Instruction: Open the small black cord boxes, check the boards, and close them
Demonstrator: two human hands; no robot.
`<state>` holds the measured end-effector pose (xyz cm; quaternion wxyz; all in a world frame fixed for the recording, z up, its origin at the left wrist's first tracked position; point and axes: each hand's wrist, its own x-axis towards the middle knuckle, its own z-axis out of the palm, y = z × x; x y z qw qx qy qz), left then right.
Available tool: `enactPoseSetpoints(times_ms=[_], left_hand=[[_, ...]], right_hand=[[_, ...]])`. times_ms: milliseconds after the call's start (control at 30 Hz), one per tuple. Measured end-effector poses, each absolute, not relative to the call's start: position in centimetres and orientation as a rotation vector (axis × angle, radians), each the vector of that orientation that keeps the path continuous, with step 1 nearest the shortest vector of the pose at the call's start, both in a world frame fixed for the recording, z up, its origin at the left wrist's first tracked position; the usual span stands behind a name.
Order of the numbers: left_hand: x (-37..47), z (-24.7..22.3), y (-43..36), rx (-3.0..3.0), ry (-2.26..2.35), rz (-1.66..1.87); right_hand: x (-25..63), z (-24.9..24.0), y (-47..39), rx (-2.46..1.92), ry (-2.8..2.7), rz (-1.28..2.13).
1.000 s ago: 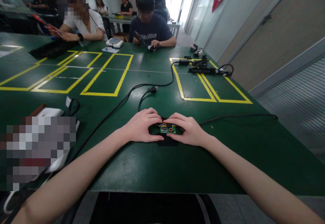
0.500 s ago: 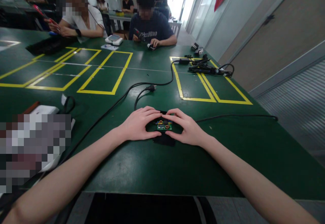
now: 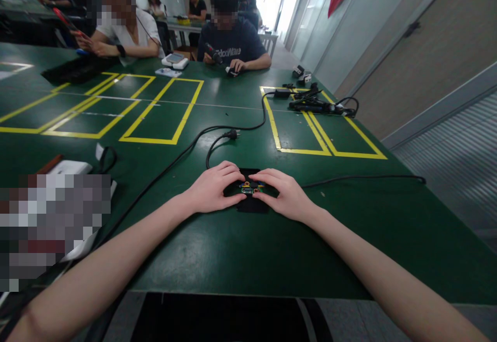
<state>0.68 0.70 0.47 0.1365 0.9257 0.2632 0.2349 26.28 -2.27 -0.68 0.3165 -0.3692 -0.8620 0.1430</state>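
A small green circuit board point(image 3: 247, 190) with copper-wound coils lies over a flat black piece point(image 3: 252, 207) on the table in front of me. My left hand point(image 3: 217, 187) grips its left end between thumb and fingers. At the right end, my right hand point(image 3: 285, 191) does the same with curled fingers and thumb. The fingertips hide parts of the board's ends. The black piece shows both above and below the board; whether it is one part or two I cannot tell. A black cord with a plug point(image 3: 232, 134) lies just beyond my left hand.
A long black cable point(image 3: 171, 166) crosses the green table point(image 3: 186, 259). Bundled black adapters and cords point(image 3: 318, 105) lie far right among yellow tape outlines. A partly blurred pile point(image 3: 58, 212) sits at left. Two people sit across the table; one holds a tool point(image 3: 213, 52).
My fingers and thumbs have drawn closer together around the board. More of the black piece now shows beyond the board.
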Motion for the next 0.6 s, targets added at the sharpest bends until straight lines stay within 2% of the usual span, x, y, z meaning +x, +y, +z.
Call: enactPoseSetpoints(times_ms=[233,600], left_hand=[[0.1,0.7,1.1,2.695,0.881,0.753],[-0.2,0.7,1.5,2.644,0.896,0.569]], right_hand=[[26.1,-1.0,-2.3,-1.0,-2.248,0.298],[26.3,-0.6,-2.0,-0.995,-2.312,0.196]])
